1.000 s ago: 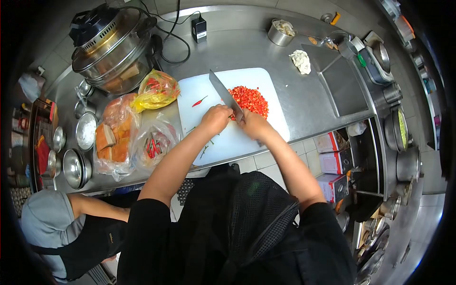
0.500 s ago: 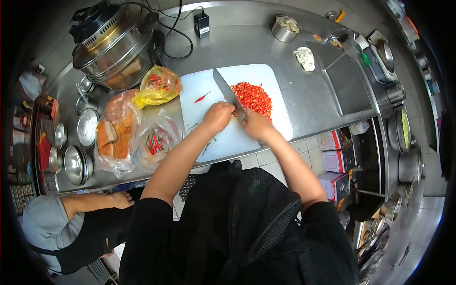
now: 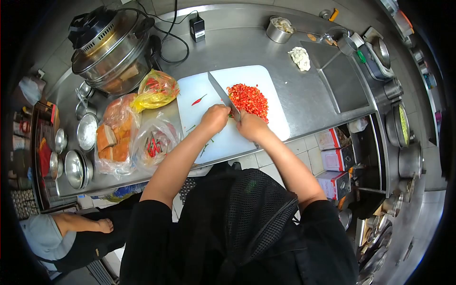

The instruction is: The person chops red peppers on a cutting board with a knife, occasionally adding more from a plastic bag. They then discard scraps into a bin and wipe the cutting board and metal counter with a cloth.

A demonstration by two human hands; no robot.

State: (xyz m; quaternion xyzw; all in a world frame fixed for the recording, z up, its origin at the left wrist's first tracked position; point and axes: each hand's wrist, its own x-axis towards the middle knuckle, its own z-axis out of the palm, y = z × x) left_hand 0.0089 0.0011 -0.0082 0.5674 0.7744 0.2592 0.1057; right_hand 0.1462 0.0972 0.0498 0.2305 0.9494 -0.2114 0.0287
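Note:
On the white cutting board point(image 3: 251, 142), my right hand point(image 3: 251, 126) is closed round the handle end of a knife point(image 3: 219, 89), whose blade points up and left. My left hand point(image 3: 216, 118) has its fingers bent together just left of the blade, by a small red and green bit of chili; what it grips is too small to make out. A pile of chopped red chili point(image 3: 248, 100) lies right of the blade. One whole red chili point(image 3: 199, 99) lies on the board's left part, and green stems point(image 3: 206, 147) lie near its front edge.
Left of the board are a yellow bag of chilies point(image 3: 156, 90), a clear bag with chilies point(image 3: 154, 145) and bagged orange-brown blocks point(image 3: 114, 137). A glass-bowl appliance point(image 3: 111, 57) stands behind. A sink point(image 3: 344, 80) is at right. A co-worker's arm point(image 3: 80, 223) shows lower left.
The view has shifted slightly, and the board and its contents appear a little further left. Both my hands stay by the knife. The co-worker's arm has moved down and left.

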